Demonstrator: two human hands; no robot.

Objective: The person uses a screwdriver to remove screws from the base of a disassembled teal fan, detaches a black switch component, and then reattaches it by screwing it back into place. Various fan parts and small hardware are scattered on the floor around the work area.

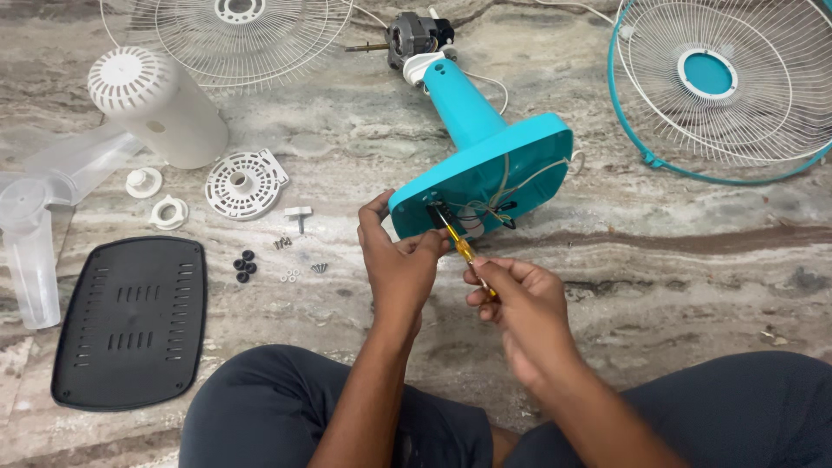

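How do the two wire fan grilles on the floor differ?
The right grille has a teal rim and teal centre disc; the left grille is all white. The right grille shows nearly whole, while the left grille is cut off by the picture's top edge. Both are round wire guards lying on the stone floor.

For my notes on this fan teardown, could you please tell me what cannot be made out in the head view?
- Screwdriver: the tip is lost among the wires inside the teal fan base; most of the handle is covered by the right hand.
- What the left hand presses on: hidden by its own fingers.
- Small screws: too small to tell their type.
- Teal-rimmed fan guard and clear blade: cut off by the frame edges.
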